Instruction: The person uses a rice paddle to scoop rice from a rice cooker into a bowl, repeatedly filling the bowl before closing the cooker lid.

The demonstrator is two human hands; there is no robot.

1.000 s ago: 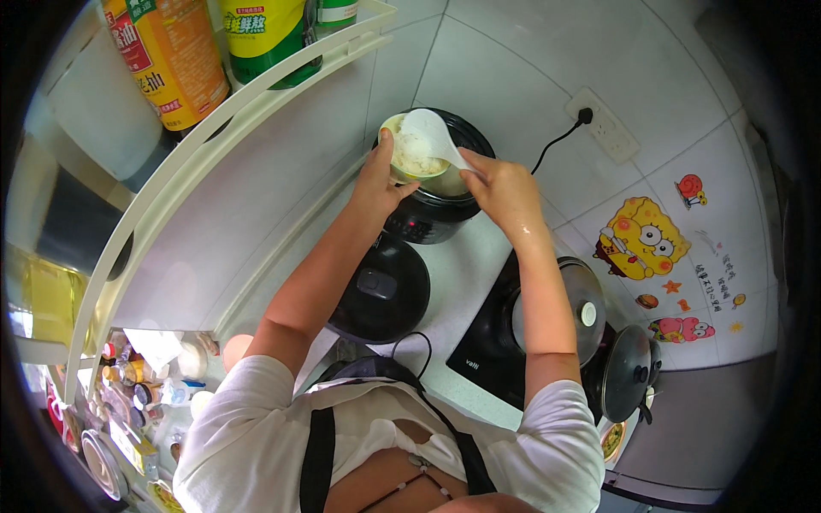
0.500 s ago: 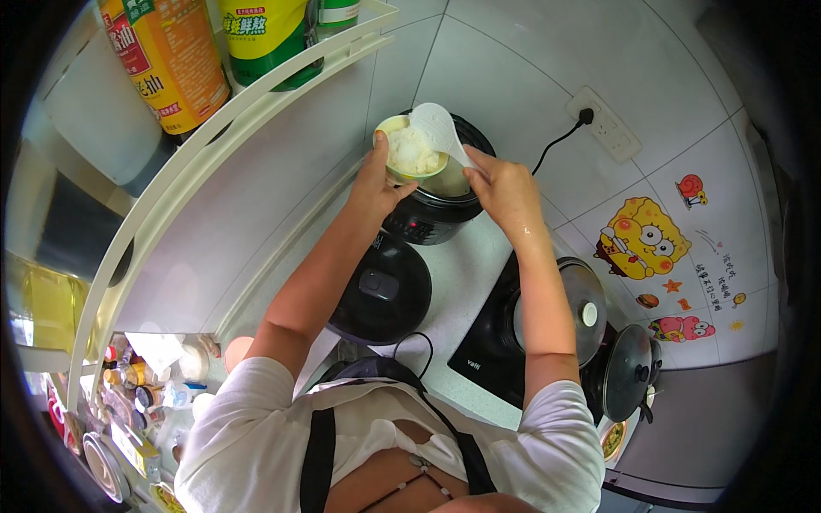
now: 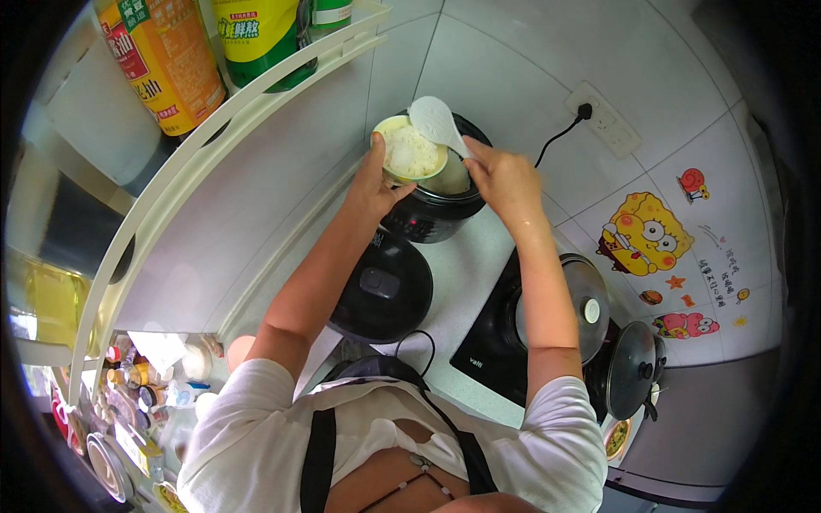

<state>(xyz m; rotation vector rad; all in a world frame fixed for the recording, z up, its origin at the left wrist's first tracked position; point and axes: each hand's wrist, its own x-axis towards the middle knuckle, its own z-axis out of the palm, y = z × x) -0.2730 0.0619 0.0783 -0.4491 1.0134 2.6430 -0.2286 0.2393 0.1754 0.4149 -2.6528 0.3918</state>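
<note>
- The left hand (image 3: pixel 374 179) is clamped on a small yellow-green bowl (image 3: pixel 389 126), thumb up at the rim and other fingertips around the lower side.
- The bowl is held over the left part of an open black rice cooker (image 3: pixel 421 221), with white rice (image 3: pixel 412 156) heaped inside it.
- The right hand (image 3: pixel 506 181) has its fingers together, closed on the handle of a white rice spoon (image 3: pixel 434 121).
- The spoon's broad head lies across the bowl's upper right rim; whether it touches the rim or the rice, I cannot tell.
- The step in hand looks like serving rice into the bowl, and the bowl seems well filled.
- As I judge it, the next move calls for a steady left grip and the spoon lifted clear of the heap, so no grains spill.
- Nearer the body, a round black appliance (image 3: pixel 382 291) sits on the pale counter (image 3: pixel 457 274).
</note>
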